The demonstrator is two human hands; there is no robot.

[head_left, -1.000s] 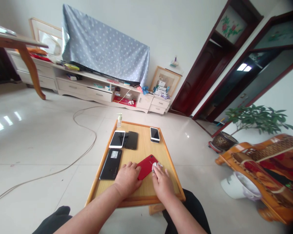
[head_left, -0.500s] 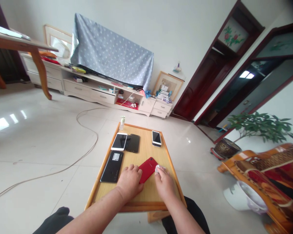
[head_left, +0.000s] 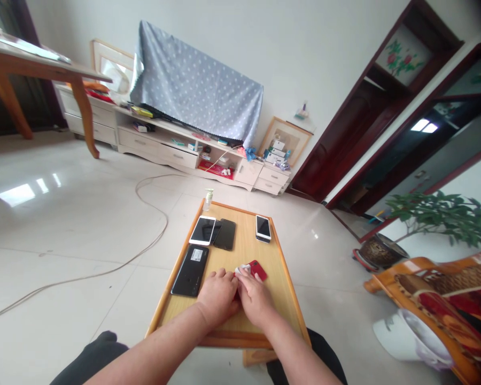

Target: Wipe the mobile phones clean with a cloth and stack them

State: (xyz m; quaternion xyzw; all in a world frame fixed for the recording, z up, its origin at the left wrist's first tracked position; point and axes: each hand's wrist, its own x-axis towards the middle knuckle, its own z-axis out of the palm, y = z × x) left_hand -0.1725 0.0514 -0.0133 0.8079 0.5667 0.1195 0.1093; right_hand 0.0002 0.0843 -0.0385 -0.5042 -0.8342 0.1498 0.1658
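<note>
A red phone (head_left: 258, 269) lies back up on a small wooden table (head_left: 246, 251), mostly covered by my hands. My left hand (head_left: 218, 292) grips its near left end, fingers curled. Over the phone's back, my right hand (head_left: 254, 293) presses a small white cloth or tissue (head_left: 242, 269); the two hands touch or nearly touch. Left of them lies a large black phone (head_left: 189, 271) with a white label. Behind it are a white tablet-like phone (head_left: 202, 230) and a dark phone (head_left: 225, 234). A white phone (head_left: 263, 227) rests on another at the far right.
A clear pump bottle (head_left: 209, 200) stands at the table's far left corner. A cable (head_left: 166, 224) runs over the floor at left. A white bin (head_left: 404, 337), a wooden bench (head_left: 409, 270) and a potted plant (head_left: 379, 250) are at right. A low cabinet (head_left: 156, 148) lines the wall.
My right hand has moved left with the white cloth, from the red phone's right edge onto its back. My left hand keeps its grip. The view has shifted slightly.
</note>
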